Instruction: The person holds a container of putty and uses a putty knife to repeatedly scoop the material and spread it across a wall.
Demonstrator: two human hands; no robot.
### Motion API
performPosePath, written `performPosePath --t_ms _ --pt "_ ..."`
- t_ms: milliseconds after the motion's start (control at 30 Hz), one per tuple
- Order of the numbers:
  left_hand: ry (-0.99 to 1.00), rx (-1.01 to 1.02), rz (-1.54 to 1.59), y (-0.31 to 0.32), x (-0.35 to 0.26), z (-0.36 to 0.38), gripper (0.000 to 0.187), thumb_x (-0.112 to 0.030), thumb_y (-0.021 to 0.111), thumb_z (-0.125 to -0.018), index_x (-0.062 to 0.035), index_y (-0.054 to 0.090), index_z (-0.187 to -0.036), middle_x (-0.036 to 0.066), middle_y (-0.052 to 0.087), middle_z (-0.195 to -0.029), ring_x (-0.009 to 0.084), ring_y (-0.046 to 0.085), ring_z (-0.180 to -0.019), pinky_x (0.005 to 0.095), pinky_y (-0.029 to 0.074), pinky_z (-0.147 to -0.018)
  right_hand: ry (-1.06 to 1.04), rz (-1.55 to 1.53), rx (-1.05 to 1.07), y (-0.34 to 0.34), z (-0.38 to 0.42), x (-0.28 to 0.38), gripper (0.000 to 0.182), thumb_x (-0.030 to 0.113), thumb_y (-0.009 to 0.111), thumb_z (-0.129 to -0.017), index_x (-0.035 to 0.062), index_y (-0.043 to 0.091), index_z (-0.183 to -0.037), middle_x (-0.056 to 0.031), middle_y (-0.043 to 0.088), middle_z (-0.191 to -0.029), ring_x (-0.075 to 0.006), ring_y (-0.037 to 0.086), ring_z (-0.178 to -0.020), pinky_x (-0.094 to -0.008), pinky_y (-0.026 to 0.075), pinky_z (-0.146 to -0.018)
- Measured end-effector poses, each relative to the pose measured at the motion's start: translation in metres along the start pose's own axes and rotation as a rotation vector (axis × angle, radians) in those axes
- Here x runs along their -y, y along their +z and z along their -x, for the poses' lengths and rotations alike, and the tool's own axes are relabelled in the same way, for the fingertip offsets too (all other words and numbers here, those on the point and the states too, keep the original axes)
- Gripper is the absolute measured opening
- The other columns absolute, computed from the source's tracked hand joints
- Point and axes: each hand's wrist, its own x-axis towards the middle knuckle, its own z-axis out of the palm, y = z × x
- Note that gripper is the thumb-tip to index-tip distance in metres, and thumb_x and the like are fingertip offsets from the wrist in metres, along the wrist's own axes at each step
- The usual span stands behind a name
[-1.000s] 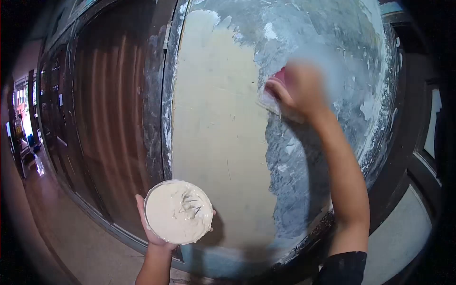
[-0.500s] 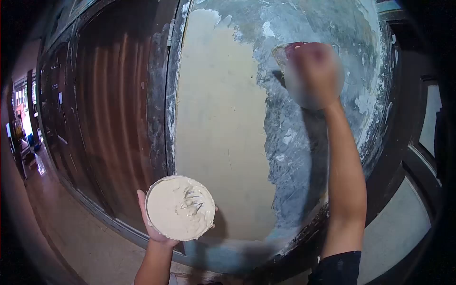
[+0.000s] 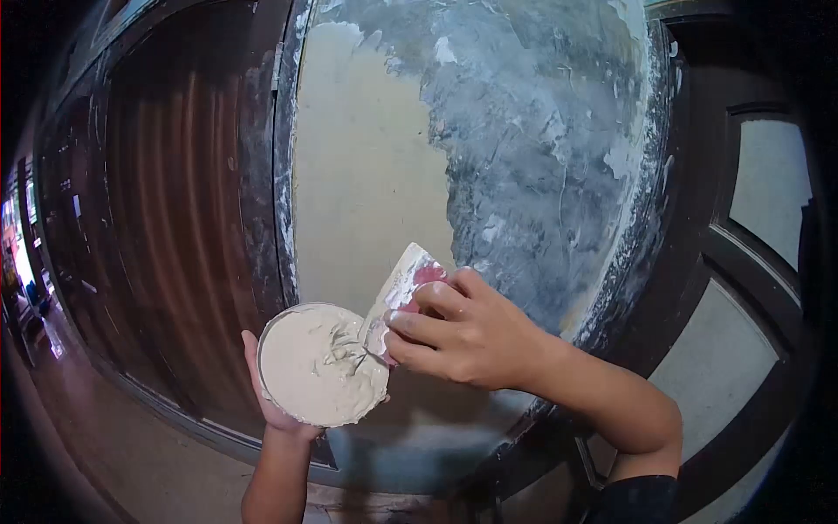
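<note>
My left hand (image 3: 281, 419) supports a round tub (image 3: 262, 371) from below, with the thumb up its left side. Cream-coloured putty (image 3: 301, 367) fills the tub nearly to the rim, stirred into ridges towards the right. In my right hand (image 3: 471, 336) is a red putty spreader (image 3: 403, 284) smeared with putty, pinched between thumb and fingers. Its lower edge meets the putty at the tub's right side. Behind both hands stands a wall: a smooth cream coat (image 3: 362, 157) covers its left part, and rough blue-grey surface (image 3: 532, 175) shows on the right.
Dark wooden panelling (image 3: 175, 192) borders the wall on the left. On the right is a dark frame with pale panels (image 3: 711, 371). A floor (image 3: 166, 463) runs along the lower left towards a bright opening.
My right hand has come down from the upper grey wall to the tub, bringing the spreader to the putty. The view has shifted slightly right; my left hand still holds the tub.
</note>
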Motion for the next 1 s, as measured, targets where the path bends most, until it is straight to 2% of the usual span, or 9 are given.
performPosePath --t_ms 133,200,367,533,767,833,867,967,1000 --pt "-0.01 0.037 0.015 -0.009 0.001 0.006 0.096 -0.08 0.03 -0.101 -0.0014 0.052 -0.151 0.021 0.06 -0.149 0.041 0.063 -0.129 0.0575 0.052 -0.109 -0.095 0.144 -0.03 0.008 0.006 0.013 0.029 0.022 0.067 -0.085 0.0138 0.074 -0.112 -0.0004 0.072 -0.115 -0.0194 0.06 -0.101 -0.0385 0.05 -0.088" --pt "-0.019 0.012 0.068 -0.017 0.002 0.007 0.1 -0.083 0.029 -0.1 -0.0028 0.045 -0.157 0.025 0.053 -0.155 0.0518 0.06 -0.13 0.0747 0.051 -0.1 -0.098 0.167 0.011 0.005 0.01 0.019 0.029 0.022 0.068 -0.085 0.0128 0.075 -0.111 -0.0014 0.073 -0.118 -0.0187 0.06 -0.105 -0.0388 0.052 -0.09" --pt "-0.015 0.008 0.061 -0.012 0.003 0.013 0.098 -0.079 0.03 -0.102 0.002 0.048 -0.154 0.026 0.058 -0.15 0.0459 0.063 -0.128 0.0616 0.053 -0.108 -0.142 0.266 0.001 0.007 0.014 0.028 0.034 0.022 0.068 -0.084 0.0108 0.076 -0.115 -0.0033 0.072 -0.126 -0.0182 0.057 -0.109 -0.0369 0.052 -0.091" --pt "0.001 -0.073 0.066 -0.017 0.007 0.02 0.1 -0.083 0.032 -0.099 -0.0035 0.045 -0.157 0.027 0.053 -0.154 0.054 0.061 -0.126 0.0781 0.052 -0.094 -0.128 0.258 -0.018 0.004 0.017 0.03 0.033 0.022 0.068 -0.084 0.0115 0.077 -0.114 -0.002 0.072 -0.123 -0.0167 0.058 -0.103 -0.036 0.051 -0.089" --pt "-0.093 0.052 0.156 -0.005 0.006 0.024 0.101 -0.084 0.032 -0.098 -0.003 0.044 -0.158 0.028 0.051 -0.155 0.0544 0.06 -0.127 0.0805 0.05 -0.094 -0.088 0.241 -0.082 0.02 0.02 0.031 0.031 0.022 0.07 -0.085 0.016 0.076 -0.115 0.0001 0.071 -0.123 -0.0162 0.058 -0.099 -0.0355 0.051 -0.082" --pt "-0.16 0.263 0.124 -0.013 0.003 0.016 0.102 -0.084 0.033 -0.098 -0.0034 0.043 -0.159 0.029 0.049 -0.156 0.0566 0.059 -0.127 0.0824 0.049 -0.093 -0.056 0.26 -0.107 0.032 0.018 0.032 0.03 0.021 0.07 -0.085 0.0164 0.076 -0.114 0.0007 0.071 -0.122 -0.0162 0.058 -0.098 -0.0354 0.05 -0.079" --pt "-0.117 0.056 0.318 -0.008 0.004 0.018 0.102 -0.084 0.033 -0.098 -0.0026 0.043 -0.158 0.029 0.049 -0.157 0.0567 0.058 -0.129 0.0806 0.048 -0.096 -0.057 0.256 -0.106 0.032 0.019 0.031 0.03 0.021 0.07 -0.085 0.0164 0.076 -0.114 0.0007 0.071 -0.122 -0.0162 0.058 -0.098 -0.0354 0.05 -0.079" --pt "-0.097 0.102 0.127 -0.029 0.009 0.013 0.102 -0.083 0.033 -0.099 -0.0005 0.044 -0.157 0.028 0.049 -0.157 0.0539 0.057 -0.131 0.0744 0.048 -0.103 -0.014 0.191 -0.136 0.036 0.021 0.03 0.03 0.02 0.071 -0.084 0.0172 0.077 -0.114 0.0015 0.071 -0.12 -0.0164 0.058 -0.097 -0.0353 0.048 -0.077" --pt "-0.073 0.073 0.09 -0.035 0.011 0.012 0.1 -0.081 0.031 -0.1 0.0001 0.044 -0.157 0.027 0.05 -0.156 0.0485 0.057 -0.133 0.0655 0.047 -0.11 -0.014 0.189 -0.133 0.036 0.02 0.03 0.03 0.02 0.071 -0.084 0.0172 0.077 -0.114 0.0015 0.071 -0.12 -0.0164 0.058 -0.097 -0.0353 0.048 -0.077"
